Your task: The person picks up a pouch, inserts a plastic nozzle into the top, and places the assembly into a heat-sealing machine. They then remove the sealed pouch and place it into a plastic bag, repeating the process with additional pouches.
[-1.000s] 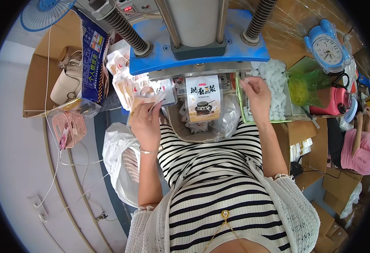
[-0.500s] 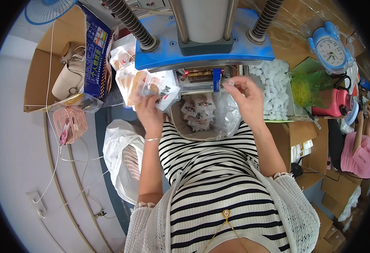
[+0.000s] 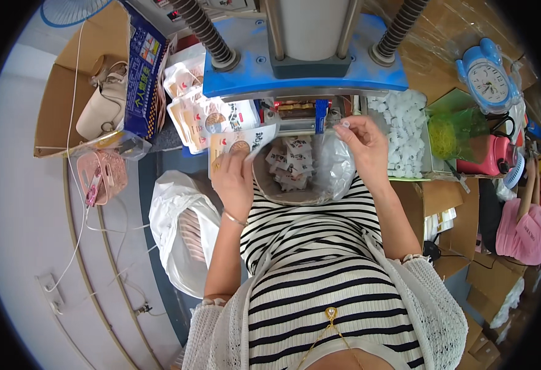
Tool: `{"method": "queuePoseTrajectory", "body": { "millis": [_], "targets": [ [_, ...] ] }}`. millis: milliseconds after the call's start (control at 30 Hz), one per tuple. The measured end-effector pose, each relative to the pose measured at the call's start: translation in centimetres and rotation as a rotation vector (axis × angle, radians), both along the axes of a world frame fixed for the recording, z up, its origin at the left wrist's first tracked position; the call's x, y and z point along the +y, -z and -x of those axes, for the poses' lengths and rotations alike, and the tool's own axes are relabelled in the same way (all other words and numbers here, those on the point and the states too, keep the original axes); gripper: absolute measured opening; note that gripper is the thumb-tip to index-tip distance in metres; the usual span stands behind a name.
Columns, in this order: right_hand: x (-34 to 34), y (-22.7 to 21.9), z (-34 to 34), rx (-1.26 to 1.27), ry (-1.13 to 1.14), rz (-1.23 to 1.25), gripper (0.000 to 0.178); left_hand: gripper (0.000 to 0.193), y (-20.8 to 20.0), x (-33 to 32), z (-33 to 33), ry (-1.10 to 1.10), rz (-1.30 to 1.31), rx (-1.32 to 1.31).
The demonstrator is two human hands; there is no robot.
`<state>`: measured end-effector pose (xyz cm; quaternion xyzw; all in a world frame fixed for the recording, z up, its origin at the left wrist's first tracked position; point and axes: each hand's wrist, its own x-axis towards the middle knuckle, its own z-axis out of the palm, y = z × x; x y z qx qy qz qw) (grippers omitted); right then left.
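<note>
My left hand (image 3: 233, 179) is closed on a flat printed pouch (image 3: 255, 137), white and tan, held away from a fanned stack of similar pouches (image 3: 212, 114). Between finger and thumb, my right hand (image 3: 370, 148) pinches a small white plastic spout-like piece (image 3: 345, 123). It is at the front of a blue press machine (image 3: 307, 83), near an upright blue part (image 3: 321, 117). Below and between my hands, a lined bin (image 3: 264, 192) holds several small white printed packets (image 3: 296, 157). A heap of small white plastic pieces (image 3: 401, 132) lies beside my right hand.
At left stand a cardboard box (image 3: 67, 98) with a cream handbag (image 3: 103, 112), a pink basket (image 3: 113, 179) and a white plastic bag (image 3: 166, 246). To the right are a blue alarm clock (image 3: 488, 81) and a pink device (image 3: 483, 154). Another person in pink (image 3: 523, 231) is at far right.
My left hand has drawn one pouch off the stack and moved right and slightly nearer with it. My right hand still pinches the small white piece, almost in place. The view has shifted slightly.
</note>
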<state>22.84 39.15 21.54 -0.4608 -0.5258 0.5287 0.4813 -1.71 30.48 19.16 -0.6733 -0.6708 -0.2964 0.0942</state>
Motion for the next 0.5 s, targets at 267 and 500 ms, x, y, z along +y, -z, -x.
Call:
{"method": "queuePoseTrajectory", "body": {
  "millis": [267,500],
  "targets": [
    [2.0,-2.5,-0.2,-0.188,-0.072,-0.345,0.021,0.017,-1.1,1.6,-7.6,0.139,0.390,-1.018],
    [2.4,4.3,-0.9,-0.064,-0.040,0.021,0.021,0.023,4.4,3.6,-10.9,0.153,0.443,-1.145]
  ]
}}
